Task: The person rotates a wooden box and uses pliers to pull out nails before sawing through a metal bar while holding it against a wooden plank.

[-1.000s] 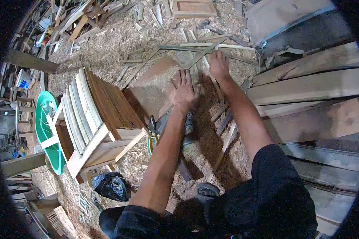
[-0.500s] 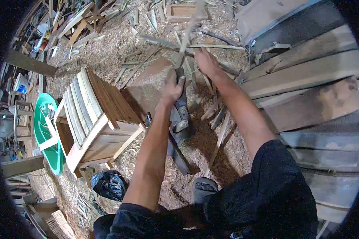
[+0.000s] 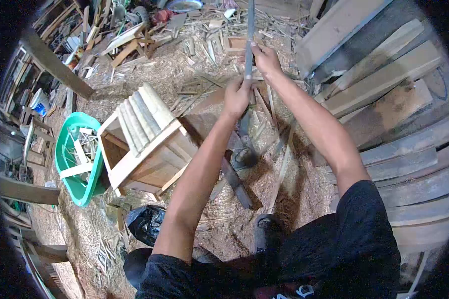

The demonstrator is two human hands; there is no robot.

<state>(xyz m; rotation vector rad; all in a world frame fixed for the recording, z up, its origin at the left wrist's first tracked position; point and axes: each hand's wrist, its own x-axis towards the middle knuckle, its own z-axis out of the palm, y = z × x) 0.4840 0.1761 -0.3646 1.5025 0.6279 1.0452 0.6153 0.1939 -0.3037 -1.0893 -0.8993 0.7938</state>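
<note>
Yes, both hands were on the long grey strip: the left hand point(image 3: 238, 97) closed round its near end, while the right hand point(image 3: 268, 60) gripped it a little farther along, fingers wrapped close. The strip point(image 3: 251, 22) ran up and away from the body, over the sawdust-strewn floor point(image 3: 169, 74). With so much length beyond the right hand, the far end looked liable to swing; a firm forward grip and a steadying left seemed wise. Keeping that end well clear of the slatted wooden piece point(image 3: 147, 119) mattered too, and splinters deserved respect.
</note>
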